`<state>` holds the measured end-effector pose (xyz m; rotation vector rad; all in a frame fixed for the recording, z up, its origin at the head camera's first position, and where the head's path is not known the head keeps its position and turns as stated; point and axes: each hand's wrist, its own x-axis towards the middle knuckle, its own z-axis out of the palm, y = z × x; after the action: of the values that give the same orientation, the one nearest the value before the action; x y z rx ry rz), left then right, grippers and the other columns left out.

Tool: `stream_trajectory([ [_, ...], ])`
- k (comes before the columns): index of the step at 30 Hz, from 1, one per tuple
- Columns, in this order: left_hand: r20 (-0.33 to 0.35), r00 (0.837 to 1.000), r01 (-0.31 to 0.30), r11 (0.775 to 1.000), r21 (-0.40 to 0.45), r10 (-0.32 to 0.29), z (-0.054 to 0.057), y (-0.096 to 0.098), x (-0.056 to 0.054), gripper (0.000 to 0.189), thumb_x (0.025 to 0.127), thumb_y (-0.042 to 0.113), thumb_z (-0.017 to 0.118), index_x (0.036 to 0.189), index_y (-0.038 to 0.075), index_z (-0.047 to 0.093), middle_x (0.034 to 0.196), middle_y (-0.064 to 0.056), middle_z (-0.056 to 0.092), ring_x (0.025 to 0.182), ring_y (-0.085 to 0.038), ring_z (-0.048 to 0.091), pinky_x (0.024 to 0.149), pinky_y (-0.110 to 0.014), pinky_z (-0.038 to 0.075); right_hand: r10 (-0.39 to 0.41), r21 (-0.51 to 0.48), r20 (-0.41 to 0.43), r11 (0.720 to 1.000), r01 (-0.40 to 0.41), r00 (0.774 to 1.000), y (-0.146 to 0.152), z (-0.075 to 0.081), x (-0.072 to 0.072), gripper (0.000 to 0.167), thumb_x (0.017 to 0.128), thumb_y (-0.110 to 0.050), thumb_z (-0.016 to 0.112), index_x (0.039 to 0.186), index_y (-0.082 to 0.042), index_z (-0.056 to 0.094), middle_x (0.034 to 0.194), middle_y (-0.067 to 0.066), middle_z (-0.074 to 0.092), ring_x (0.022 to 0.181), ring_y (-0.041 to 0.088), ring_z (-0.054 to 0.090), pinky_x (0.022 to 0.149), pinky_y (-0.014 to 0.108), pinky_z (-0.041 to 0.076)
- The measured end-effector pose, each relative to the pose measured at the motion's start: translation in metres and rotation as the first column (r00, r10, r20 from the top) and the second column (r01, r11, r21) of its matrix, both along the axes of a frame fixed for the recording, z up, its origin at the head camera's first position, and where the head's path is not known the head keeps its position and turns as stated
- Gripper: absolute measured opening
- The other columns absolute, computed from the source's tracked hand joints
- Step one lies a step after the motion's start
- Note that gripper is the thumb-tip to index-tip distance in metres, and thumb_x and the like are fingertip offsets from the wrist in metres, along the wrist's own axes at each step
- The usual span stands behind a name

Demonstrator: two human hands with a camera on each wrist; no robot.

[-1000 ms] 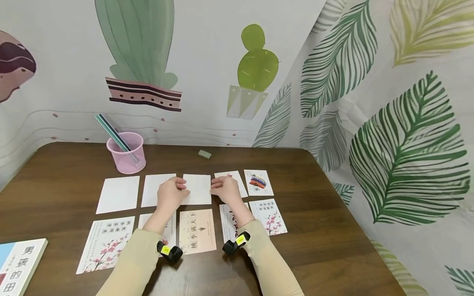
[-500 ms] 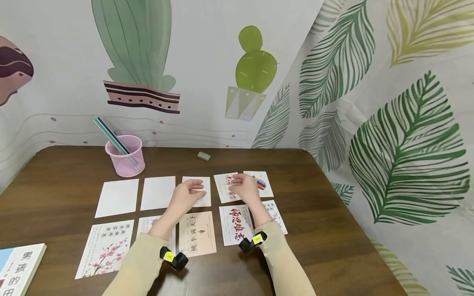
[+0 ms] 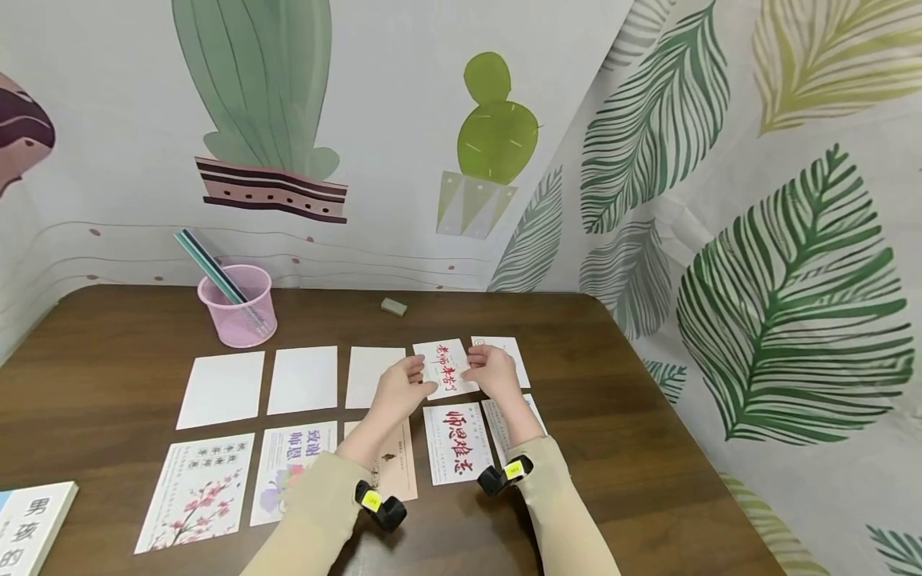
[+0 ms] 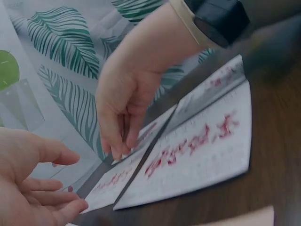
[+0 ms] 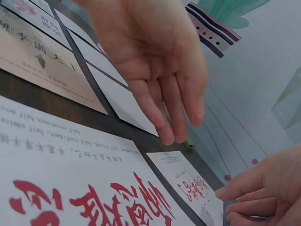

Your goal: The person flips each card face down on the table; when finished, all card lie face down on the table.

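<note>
A white card with red handwritten-style characters (image 3: 442,370) lies in the back row on the table, between both hands. My left hand (image 3: 400,390) is at its left edge, overlapping the blank card (image 3: 367,376) beside it; in the right wrist view the fingers of this left hand (image 5: 160,61) are straight and hold nothing. At the card's right edge is my right hand (image 3: 499,376), partly covering the last card (image 3: 515,352). In the right wrist view the right hand (image 5: 270,183) has its fingertips right at the red-lettered card's edge (image 5: 193,188), fingers loosely extended.
Blank white cards (image 3: 302,380) lie left in the back row. The front row has printed cards, including a blossom card (image 3: 198,496), a peach card (image 3: 399,460) and another red-lettered card (image 3: 457,444). Behind stand a pink pen cup (image 3: 241,320) and an eraser (image 3: 394,306). A book (image 3: 36,520) lies front left.
Both hands have moved right, from the middle blank card to the red-lettered card. That card has shifted slightly, closer to the card on its right.
</note>
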<state>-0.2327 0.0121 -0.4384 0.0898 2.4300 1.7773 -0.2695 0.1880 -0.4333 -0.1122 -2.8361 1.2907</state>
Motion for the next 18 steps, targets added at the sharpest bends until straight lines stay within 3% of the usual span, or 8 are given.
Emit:
stream_trajectory([
  [11, 0.078, 0.997, 0.003, 1.0, -0.006, -0.003, 0.0023, 0.006, -0.0042, 0.063, 0.089, 0.013, 0.065, 0.143, -0.007, 0.04, 0.142, -0.031, 0.046, 0.132, -0.041, 0.047, 0.107, -0.048, 0.044, 0.025, -0.004, 0.031, 1.0, -0.025, 0.999, 0.0008, -0.0035, -0.0023, 0.048, 0.078, 0.001, 0.075, 0.124, 0.006, 0.062, 0.12, 0.02, 0.068, 0.111, 0.032, 0.065, 0.093, 0.038, 0.054],
  [18, 0.155, 0.988, -0.009, 0.997, 0.08, -0.003, 0.0013, 0.0052, -0.0048, 0.065, 0.089, 0.014, 0.063, 0.146, -0.004, 0.037, 0.148, -0.029, 0.041, 0.136, -0.041, 0.042, 0.11, -0.048, 0.041, 0.032, 0.009, 0.004, 0.999, -0.032, 0.999, -0.0026, -0.0055, 0.0001, 0.046, 0.077, 0.003, 0.074, 0.122, 0.009, 0.062, 0.117, 0.023, 0.068, 0.108, 0.033, 0.066, 0.092, 0.037, 0.055],
])
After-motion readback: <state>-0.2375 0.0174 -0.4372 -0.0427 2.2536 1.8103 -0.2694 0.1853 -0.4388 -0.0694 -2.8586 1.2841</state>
